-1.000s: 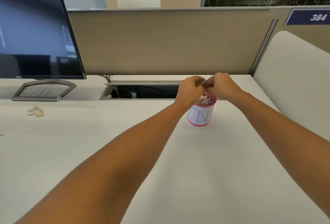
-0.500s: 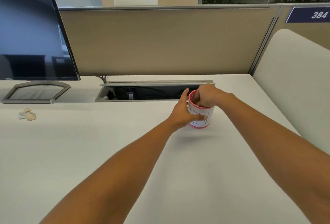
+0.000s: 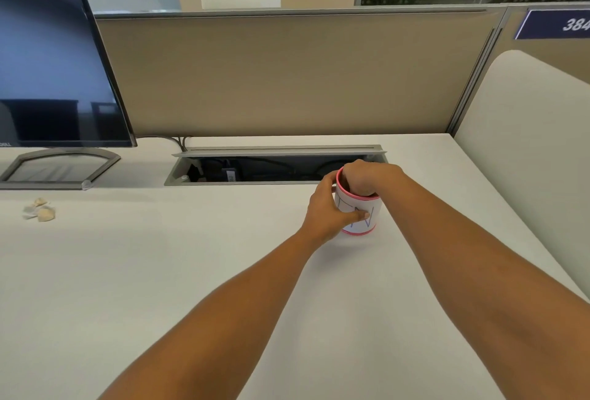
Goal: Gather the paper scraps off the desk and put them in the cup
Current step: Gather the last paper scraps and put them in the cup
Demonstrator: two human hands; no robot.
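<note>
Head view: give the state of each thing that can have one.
cup: upright on the desk, held.
left hand: grips the cup's side.
right hand: fingers down inside the cup, hidden.
paper scraps: loose on the desk, far left.
monitor: screen dark.
cable hatch: open.

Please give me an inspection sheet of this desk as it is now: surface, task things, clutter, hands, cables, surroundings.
Surface: white desk, open cable tray at its back.
Job's things: cup upright near the tray; paper scraps on the desk far left, by the monitor's stand.
Clutter: nothing seen.
Hands: left hand grips the cup's side; right hand has fingers inside the cup, their hold hidden.
Cables: dark cables behind the monitor and in the tray.
Surroundings: beige partition behind; sign 384 at right.
</note>
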